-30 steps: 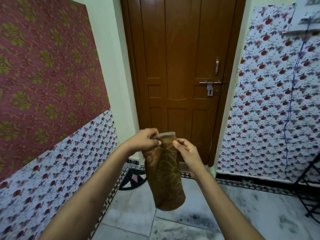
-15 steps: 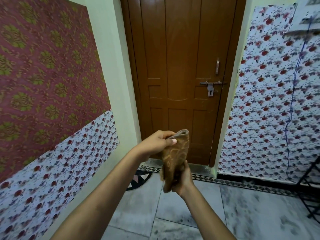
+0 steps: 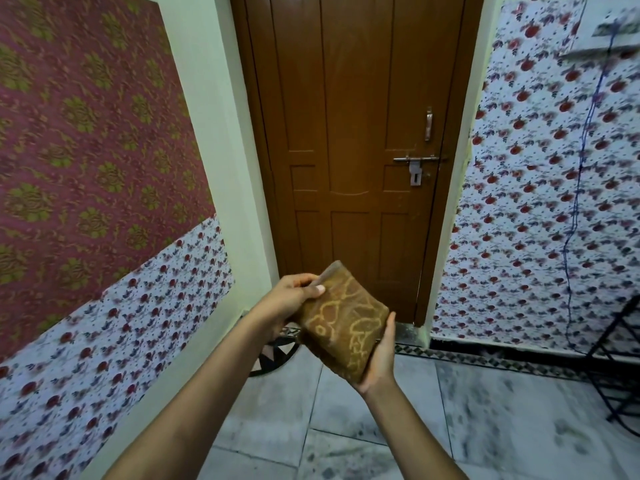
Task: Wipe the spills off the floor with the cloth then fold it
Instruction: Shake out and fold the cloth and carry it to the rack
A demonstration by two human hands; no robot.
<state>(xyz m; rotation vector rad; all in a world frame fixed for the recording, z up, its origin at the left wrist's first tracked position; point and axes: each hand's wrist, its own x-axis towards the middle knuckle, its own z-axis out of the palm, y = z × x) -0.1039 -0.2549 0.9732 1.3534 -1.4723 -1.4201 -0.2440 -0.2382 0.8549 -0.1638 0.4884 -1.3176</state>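
- Cloth (image 3: pixel 343 327): brown, with a pale yellow looping pattern; folded into a thick, compact rectangle; held in the air between both hands, tilted so its upper corner points up and away from the person.
- Left hand (image 3: pixel 287 303): at the cloth's upper left edge; fingers curled behind the fabric, thumb pressed onto the front face, pinching that edge.
- Right hand (image 3: pixel 377 358): under and beside the cloth's lower right edge; palm cupped against it, fingers wrapped behind, thumb lying up along the right side.
- Floor (image 3: pixel 485 420): pale marbled tiles with dark smudges, well below the held cloth.
- Door (image 3: pixel 349 133): brown wood, shut, straight beyond the cloth; metal latch (image 3: pixel 415 164) above and right of the grip.
- Black metal rack (image 3: pixel 620 358): far right of the grip, partly cut by the frame edge.
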